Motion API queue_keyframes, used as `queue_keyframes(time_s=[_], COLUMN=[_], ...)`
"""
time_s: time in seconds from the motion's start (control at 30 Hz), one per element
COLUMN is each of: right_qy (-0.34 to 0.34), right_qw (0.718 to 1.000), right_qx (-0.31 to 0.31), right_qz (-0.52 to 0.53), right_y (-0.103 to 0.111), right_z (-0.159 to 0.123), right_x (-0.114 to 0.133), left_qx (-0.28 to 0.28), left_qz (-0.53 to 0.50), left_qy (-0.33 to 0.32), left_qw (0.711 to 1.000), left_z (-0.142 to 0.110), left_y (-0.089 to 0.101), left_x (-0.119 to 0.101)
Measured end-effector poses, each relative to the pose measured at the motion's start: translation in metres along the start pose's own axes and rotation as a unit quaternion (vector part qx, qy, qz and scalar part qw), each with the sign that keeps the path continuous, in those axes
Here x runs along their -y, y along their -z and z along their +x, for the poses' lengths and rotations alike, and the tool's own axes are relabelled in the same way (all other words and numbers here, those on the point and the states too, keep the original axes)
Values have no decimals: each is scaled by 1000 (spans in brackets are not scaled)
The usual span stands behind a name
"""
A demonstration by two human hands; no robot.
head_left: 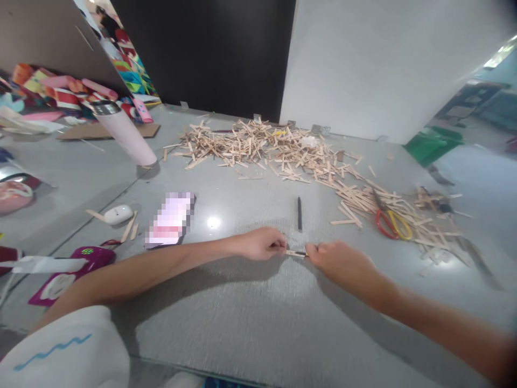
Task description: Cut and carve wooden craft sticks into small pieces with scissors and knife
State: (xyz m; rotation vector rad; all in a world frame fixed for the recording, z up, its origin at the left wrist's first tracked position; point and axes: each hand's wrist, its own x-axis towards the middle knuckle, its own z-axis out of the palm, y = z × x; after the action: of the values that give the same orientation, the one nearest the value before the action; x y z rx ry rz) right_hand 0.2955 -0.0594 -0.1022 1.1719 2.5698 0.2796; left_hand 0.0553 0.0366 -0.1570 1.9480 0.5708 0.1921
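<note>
Near the middle of the grey table, my left hand [264, 243] is closed on the end of a small wooden stick [289, 253]. My right hand [337, 264] faces it, closed round a slim tool [306, 254] with a dark and yellow end that looks like a craft knife. Most of that tool is hidden inside the fist. Its tip meets the stick in the narrow gap between my hands. Just beyond them a black pen-like stick [299, 214] lies on the table.
A heap of wooden sticks [250, 143] spreads along the back, with red-and-yellow scissors [391, 223] at its right end. To the left are a phone [172, 218], a white mouse [118, 214], a pink bottle [125, 134] and a purple device [72, 275]. A green bin [434, 144] stands far right.
</note>
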Motion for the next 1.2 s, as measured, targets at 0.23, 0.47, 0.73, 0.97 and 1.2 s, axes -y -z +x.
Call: queue_keyframes(time_s=[0.23,0.47,0.73,0.97,1.2], right_qy=[-167,-153,-126,-104,-92], right_qw=[979,902,879,892,889], right_qx=[5,-14,-26,-65,-85], right_qz=[119,403,460,435,441], right_y=[0,3,12,19,21], right_z=[2,-1,-14,-19,-12], right_x=[-18,-9,-27,-40,-26], left_qx=[-103,-189,-200,-176,-187], left_qz=[-150,-178,-76,-25,-52], left_qy=[27,-73,-95,-101,-97], left_qw=[983,963,972,979,976], left_z=[6,3,3,1,5], left_y=[-5,-44,-55,-54,-53], left_x=[-4,4,24,21,19])
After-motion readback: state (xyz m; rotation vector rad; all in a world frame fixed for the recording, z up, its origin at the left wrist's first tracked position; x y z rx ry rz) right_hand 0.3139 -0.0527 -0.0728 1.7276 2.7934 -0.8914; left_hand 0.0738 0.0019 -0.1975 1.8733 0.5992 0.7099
